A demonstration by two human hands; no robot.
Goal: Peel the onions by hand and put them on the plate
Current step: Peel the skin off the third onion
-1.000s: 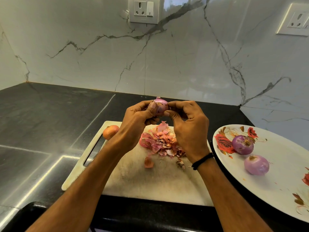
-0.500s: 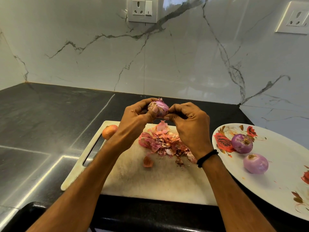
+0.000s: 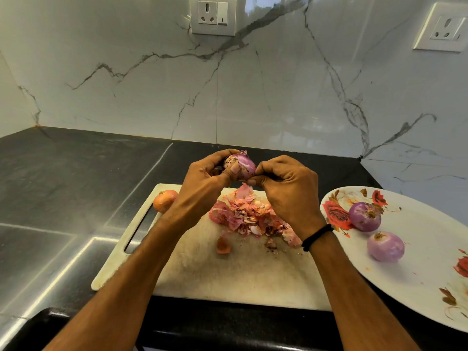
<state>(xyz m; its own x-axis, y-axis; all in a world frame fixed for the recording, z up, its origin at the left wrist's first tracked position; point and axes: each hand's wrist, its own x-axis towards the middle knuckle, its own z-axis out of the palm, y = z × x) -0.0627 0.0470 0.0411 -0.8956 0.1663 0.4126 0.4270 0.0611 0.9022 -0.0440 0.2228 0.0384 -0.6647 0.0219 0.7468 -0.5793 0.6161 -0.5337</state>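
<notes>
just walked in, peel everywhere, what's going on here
A person is peeling onions by hand. The left hand holds a partly peeled onion above the cutting board while the right hand pinches its skin. Peels lie piled on the board, one unpeeled onion waits at its far left corner, and two peeled onions sit on the plate.

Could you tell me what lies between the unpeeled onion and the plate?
Head view: a pile of onion skins on the cutting board, below the left hand and right hand.
</notes>
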